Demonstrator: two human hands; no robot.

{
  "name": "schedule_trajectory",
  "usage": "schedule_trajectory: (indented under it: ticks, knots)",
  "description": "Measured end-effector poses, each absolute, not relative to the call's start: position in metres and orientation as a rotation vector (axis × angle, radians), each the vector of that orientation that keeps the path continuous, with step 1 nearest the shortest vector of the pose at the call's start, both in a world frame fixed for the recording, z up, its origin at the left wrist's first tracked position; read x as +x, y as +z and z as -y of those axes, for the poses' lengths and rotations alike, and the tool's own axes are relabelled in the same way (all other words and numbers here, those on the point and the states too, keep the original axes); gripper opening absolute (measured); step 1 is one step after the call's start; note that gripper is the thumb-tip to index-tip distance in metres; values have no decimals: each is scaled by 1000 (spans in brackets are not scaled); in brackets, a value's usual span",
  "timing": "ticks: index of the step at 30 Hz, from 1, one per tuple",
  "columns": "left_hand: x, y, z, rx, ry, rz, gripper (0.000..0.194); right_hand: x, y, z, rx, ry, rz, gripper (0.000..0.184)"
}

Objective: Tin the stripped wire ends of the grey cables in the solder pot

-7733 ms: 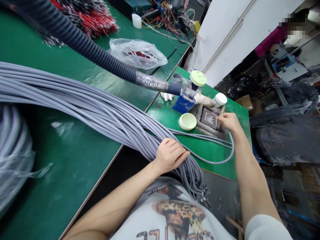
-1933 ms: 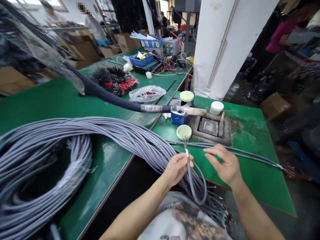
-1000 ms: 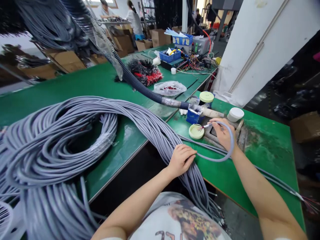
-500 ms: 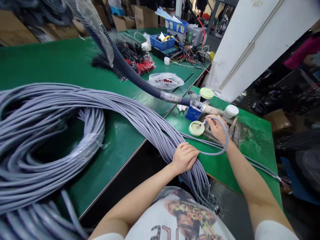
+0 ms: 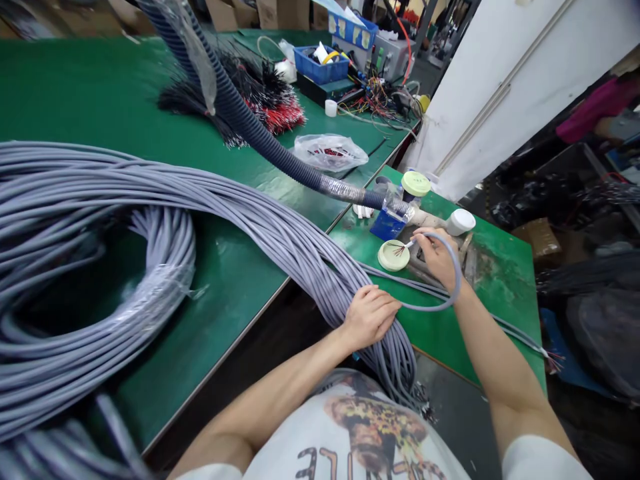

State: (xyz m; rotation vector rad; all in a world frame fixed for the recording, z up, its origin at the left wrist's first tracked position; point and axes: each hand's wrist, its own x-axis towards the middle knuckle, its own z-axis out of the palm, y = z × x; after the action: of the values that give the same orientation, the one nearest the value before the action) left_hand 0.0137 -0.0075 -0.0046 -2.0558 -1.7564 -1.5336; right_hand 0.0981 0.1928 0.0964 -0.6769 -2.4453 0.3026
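A thick bundle of grey cables point(image 5: 280, 250) runs from the left table across the gap to the front. My left hand point(image 5: 371, 316) lies over this bundle, its fingers wrapped on the cables. Between its fingertips my right hand point(image 5: 436, 257) pinches the end of one grey cable point(image 5: 459, 273), which loops back toward my left hand. The stripped, fanned-out wires point(image 5: 399, 249) at that end are over a pale yellow-green round lid point(image 5: 393, 259). Whether they touch what is in it I cannot tell.
A ribbed dark hose point(image 5: 280, 157) arches down to a blue box point(image 5: 389, 223). Beside it stand a jar with a pale green lid point(image 5: 416, 183) and a white round container point(image 5: 461, 221). Black and red wires point(image 5: 283, 115) and a plastic bag point(image 5: 330, 153) lie farther back.
The view has shifted slightly. My right hand still pinches the cable end over the round lid, with only a slight shift. My left hand stays on the bundle.
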Motion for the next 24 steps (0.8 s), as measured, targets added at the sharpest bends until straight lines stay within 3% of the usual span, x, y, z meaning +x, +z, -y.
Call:
schedule_trajectory:
  ticks: [7,24]
  knots:
    - [13,-7,9,-2049,-1567,1721,25,156,120,-208,-849,99,2345,21]
    - [13,-9,10,-2058,-1526,1701,30,192,80,-258,-1055,-33,2359,23]
